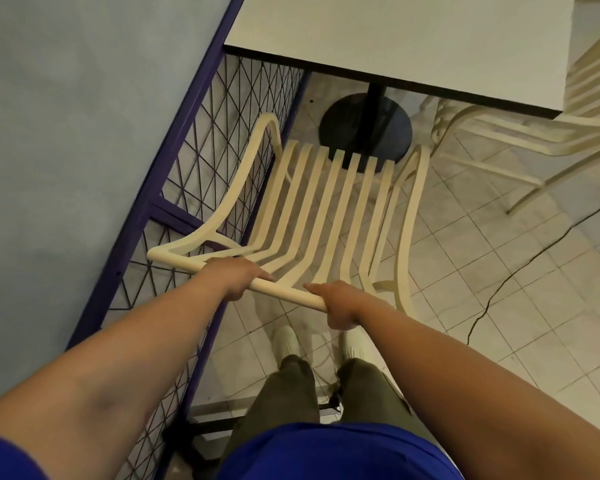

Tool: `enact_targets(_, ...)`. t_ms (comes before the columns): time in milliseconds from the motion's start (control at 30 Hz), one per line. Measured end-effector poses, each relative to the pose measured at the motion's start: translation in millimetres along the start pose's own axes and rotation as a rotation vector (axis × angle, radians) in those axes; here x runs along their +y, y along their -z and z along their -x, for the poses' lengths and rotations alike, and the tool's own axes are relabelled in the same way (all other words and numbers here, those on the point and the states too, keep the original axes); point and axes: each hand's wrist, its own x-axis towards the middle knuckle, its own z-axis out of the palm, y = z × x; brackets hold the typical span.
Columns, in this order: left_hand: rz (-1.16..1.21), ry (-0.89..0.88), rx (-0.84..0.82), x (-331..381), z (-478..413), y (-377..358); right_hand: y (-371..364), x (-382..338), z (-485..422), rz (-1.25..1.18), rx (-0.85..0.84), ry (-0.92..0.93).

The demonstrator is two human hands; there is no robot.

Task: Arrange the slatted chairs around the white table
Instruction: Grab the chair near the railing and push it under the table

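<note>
A cream slatted chair (329, 206) stands in front of me, its seat facing the white table (413, 39). The seat's front edge is just short of the table's near edge, above the black round base (340, 123). My left hand (234, 277) grips the left part of the chair's top back rail. Further right on the same rail, my right hand (338, 306) is closed around it. A second cream slatted chair (520, 140) stands at the table's right side, partly under the tabletop.
A purple-framed wire mesh fence (201, 157) runs close along the chair's left armrest, with a pale blue wall behind it. A thin black cable (520, 271) lies across the tiled floor to the right. My feet stand right behind the chair.
</note>
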Motion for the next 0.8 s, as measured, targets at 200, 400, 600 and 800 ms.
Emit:
enact_targets(200,0.000,-0.014,0.031,-16,-16,24,25,-2,-20,0.025,0.012,0.005)
enact_targets(400,-0.021,-0.041,0.099,-33,-28,47,52,-5,-33,0.039,0.036,0.031)
enact_targets(600,-0.018,-0.031,0.096,-38,-27,47,51,-1,-30,-0.013,0.051,0.009)
enact_targets(800,-0.052,-0.012,0.040,-51,-23,52,43,7,-23,-0.022,0.069,0.003)
